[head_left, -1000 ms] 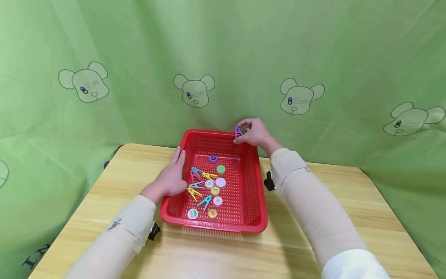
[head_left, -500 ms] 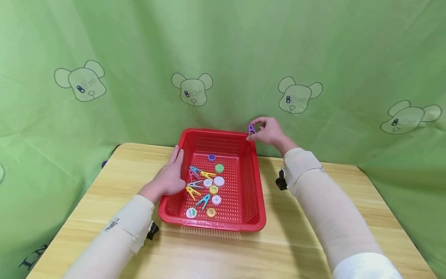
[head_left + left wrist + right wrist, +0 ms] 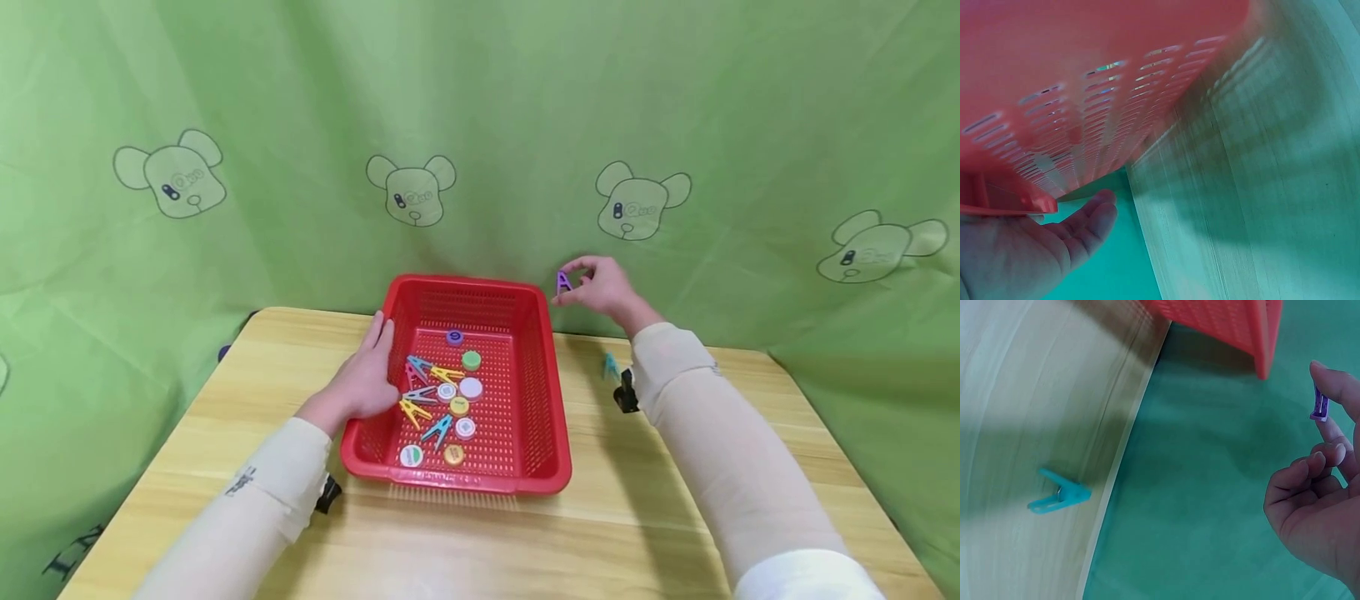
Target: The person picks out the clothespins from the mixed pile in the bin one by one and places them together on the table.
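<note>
My right hand (image 3: 606,287) pinches a small purple clothespin (image 3: 563,284) between thumb and forefinger, raised just beyond the right back corner of the red basket (image 3: 557,400). In the right wrist view the purple clothespin (image 3: 1319,404) sits between the fingertips, the other fingers curled in. My left hand (image 3: 363,379) grips the basket's left rim, thumb side over the inside, fingers along the outside. The left wrist view shows those fingers (image 3: 1088,228) beside the perforated basket wall (image 3: 1079,119); the thumb is hidden there. A blue clothespin (image 3: 611,366) lies on the table below the right forearm.
Inside the basket lie several clothespins, among them a yellow clothespin (image 3: 413,412) and a turquoise clothespin (image 3: 437,430). Several bottle caps are there too, including a green cap (image 3: 471,360) and an orange cap (image 3: 453,454). A green curtain (image 3: 495,125) hangs behind the wooden table (image 3: 247,400).
My right hand has carried the purple clothespin rightward, from over the basket's back rim to outside its right corner. The blue clothespin on the table has come into sight. My left hand stays on the rim.
</note>
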The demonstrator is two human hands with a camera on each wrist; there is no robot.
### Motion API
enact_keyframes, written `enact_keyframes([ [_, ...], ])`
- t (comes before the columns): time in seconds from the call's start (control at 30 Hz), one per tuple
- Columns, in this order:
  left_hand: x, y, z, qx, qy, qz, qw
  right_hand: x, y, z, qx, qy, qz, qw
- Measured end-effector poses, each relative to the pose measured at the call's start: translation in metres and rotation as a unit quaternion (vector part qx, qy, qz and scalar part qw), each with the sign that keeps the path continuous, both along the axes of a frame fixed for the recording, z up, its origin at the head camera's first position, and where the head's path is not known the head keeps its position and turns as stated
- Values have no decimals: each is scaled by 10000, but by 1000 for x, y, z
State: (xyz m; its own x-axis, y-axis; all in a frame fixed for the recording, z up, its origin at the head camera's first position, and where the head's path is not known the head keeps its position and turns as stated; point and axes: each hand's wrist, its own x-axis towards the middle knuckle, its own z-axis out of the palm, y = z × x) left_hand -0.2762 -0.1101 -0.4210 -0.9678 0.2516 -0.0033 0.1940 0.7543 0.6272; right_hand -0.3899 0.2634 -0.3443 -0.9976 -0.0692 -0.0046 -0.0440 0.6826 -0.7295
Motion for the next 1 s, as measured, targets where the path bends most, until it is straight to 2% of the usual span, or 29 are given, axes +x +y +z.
enact_keyframes([
  [0.2, 1, -1, -1, -11, -1, 19, 10000, 0, 15, -8, 22, -58, -51, 10000],
  [0.5, 0, -1, 2, -25, 71, 15, 10000, 1, 32, -7, 44, -2, -148, 9999],
  [1.0, 2, 1, 3, -2, 49, -20, 10000, 17, 69, -25, -55, -328, -316, 9989],
])
